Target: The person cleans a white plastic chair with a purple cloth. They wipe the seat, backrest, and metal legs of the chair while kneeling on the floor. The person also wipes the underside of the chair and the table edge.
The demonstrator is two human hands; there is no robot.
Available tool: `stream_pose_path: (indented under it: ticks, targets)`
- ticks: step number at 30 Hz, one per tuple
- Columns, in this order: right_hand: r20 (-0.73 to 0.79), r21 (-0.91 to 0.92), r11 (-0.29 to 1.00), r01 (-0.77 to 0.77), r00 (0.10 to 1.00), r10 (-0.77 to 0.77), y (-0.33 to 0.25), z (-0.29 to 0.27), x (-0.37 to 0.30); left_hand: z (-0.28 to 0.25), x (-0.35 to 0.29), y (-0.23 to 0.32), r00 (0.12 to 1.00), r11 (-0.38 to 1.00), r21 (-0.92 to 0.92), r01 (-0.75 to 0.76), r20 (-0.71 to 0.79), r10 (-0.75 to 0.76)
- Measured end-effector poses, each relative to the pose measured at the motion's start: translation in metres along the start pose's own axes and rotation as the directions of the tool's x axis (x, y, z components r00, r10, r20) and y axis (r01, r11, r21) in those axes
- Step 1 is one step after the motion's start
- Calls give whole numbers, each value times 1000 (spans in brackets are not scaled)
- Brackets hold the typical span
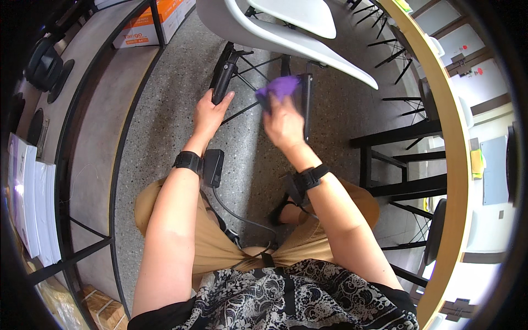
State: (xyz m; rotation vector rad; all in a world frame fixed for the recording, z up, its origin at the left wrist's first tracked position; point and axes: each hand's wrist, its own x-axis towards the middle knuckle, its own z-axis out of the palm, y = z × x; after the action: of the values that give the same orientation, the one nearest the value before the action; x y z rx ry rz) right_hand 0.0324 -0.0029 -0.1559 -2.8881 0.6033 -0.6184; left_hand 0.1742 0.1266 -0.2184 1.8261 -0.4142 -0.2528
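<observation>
A white moulded chair (313, 52) lies tipped ahead of me, its black legs and thin crossing rods turned my way. My left hand (209, 116) is closed round the end of the left black chair leg (223, 80). In my right hand (283, 126) is a bunched purple cloth (281, 87), somewhat smeared by motion. The cloth is right beside the right black chair leg (308, 107); whether it touches the leg I cannot tell. Part of the right fingers is hidden by the cloth and the hand itself.
To my left runs a black-framed shelf (113, 242) with stacked white packs (38, 203); an orange-and-white carton (146, 30) stands farther off. On the right are a long wooden table (456, 165) and black table legs (396, 132). A black box (213, 168) with a cable is near my left wrist.
</observation>
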Motion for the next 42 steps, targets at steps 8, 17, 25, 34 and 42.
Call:
stream_pose_path:
  ticks: [8,17,25,34,42]
  targets:
    - [27,65,997,29,999,-31,-53,-2,44,-6,5,-4,998,987,-156,41,46,-34]
    - [43,-38,992,122,992,-120,-3,-10,-24,-12,-12,16,993,967,-249,48,115,-20]
    - [64,-98,989,113,992,-107,-44,46,-38,-10,-2,8,980,936,-335,110,196,-45]
    - [50,-143,966,216,976,-211,-22,20,-21,-18,-3,-1,972,943,-310,117,229,-45]
    - [219,91,990,108,968,-126,-72,54,-47,-10,-6,9,991,961,-268,63,129,-29]
